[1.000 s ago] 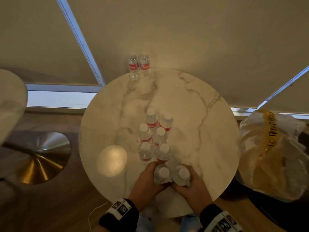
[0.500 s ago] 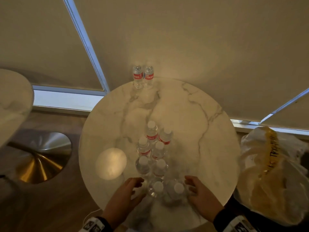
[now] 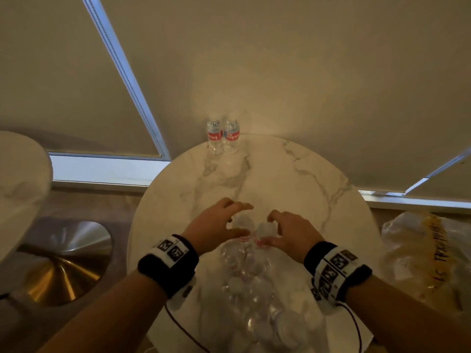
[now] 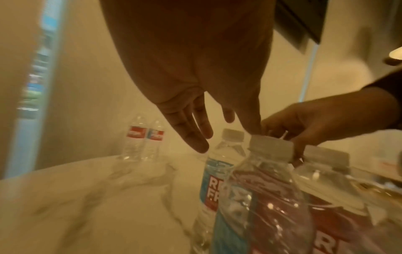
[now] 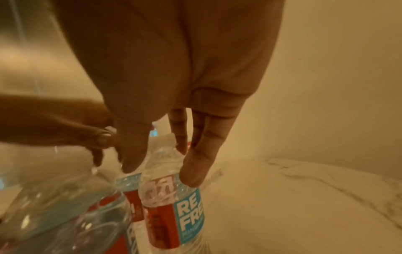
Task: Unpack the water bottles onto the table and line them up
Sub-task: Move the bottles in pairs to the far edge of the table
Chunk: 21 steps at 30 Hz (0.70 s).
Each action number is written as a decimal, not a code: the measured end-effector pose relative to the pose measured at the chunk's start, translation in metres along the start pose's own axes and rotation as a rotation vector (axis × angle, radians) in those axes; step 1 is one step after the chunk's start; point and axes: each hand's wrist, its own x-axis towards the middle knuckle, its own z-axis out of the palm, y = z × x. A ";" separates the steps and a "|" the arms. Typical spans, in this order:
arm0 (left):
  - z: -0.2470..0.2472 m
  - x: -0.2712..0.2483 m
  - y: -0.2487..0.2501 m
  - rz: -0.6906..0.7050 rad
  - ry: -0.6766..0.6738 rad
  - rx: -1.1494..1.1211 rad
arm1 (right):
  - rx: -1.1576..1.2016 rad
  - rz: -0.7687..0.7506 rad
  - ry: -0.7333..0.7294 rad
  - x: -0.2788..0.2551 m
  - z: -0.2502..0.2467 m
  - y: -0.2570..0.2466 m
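On a round marble table (image 3: 293, 179), clear water bottles with red and blue labels stand in a double row (image 3: 244, 276) running from the near edge to the middle. Two more bottles (image 3: 223, 136) stand side by side at the far edge. My left hand (image 3: 242, 220) hovers with spread fingers over the far-left bottle (image 4: 219, 171) of the row; the left wrist view shows its fingers straight above the cap. My right hand (image 3: 267, 229) hangs over the far-right bottle (image 5: 172, 197), with thumb and fingers either side of its neck and no firm grip.
A crumpled plastic bag (image 3: 428, 253) lies off the table's right side. A second marble table (image 3: 20, 179) with a gold base (image 3: 63, 261) stands to the left. Drawn window blinds close off the space behind the table.
Both hands let go of the two nearest bottles and reached forward along the row to its far pair. The view has moved forward with them.
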 end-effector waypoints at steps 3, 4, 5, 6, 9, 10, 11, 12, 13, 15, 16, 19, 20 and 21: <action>0.000 0.032 0.003 0.100 -0.166 0.144 | -0.028 -0.004 0.038 0.008 0.004 -0.004; 0.000 0.040 0.001 0.108 -0.181 0.150 | -0.019 0.003 0.044 0.011 0.004 -0.002; -0.001 0.048 -0.001 0.118 -0.182 0.141 | -0.006 0.012 0.049 0.014 0.002 0.001; -0.003 0.057 -0.004 0.129 -0.177 0.127 | 0.004 0.024 0.057 0.019 -0.001 0.004; -0.013 0.093 -0.010 0.157 -0.149 0.066 | -0.018 0.050 0.090 0.046 -0.018 0.015; -0.016 0.110 -0.011 0.160 -0.128 0.058 | -0.026 0.064 0.100 0.059 -0.025 0.019; -0.020 0.127 -0.012 0.160 -0.103 0.054 | -0.034 0.078 0.113 0.075 -0.033 0.024; -0.023 0.146 -0.013 0.156 -0.077 0.048 | -0.052 0.091 0.136 0.091 -0.040 0.030; -0.026 0.165 -0.015 0.154 -0.051 0.039 | -0.079 0.103 0.167 0.109 -0.048 0.037; -0.034 0.203 -0.021 0.141 0.000 0.026 | -0.128 0.125 0.209 0.147 -0.066 0.049; -0.039 0.220 -0.024 0.135 0.025 0.030 | -0.137 0.131 0.218 0.165 -0.075 0.054; -0.053 0.268 -0.035 0.111 0.096 0.069 | -0.137 0.126 0.239 0.218 -0.101 0.062; -0.058 0.280 -0.039 0.097 0.109 0.082 | -0.132 0.125 0.247 0.233 -0.108 0.063; -0.062 0.291 -0.042 0.084 0.123 0.094 | -0.128 0.123 0.252 0.248 -0.115 0.064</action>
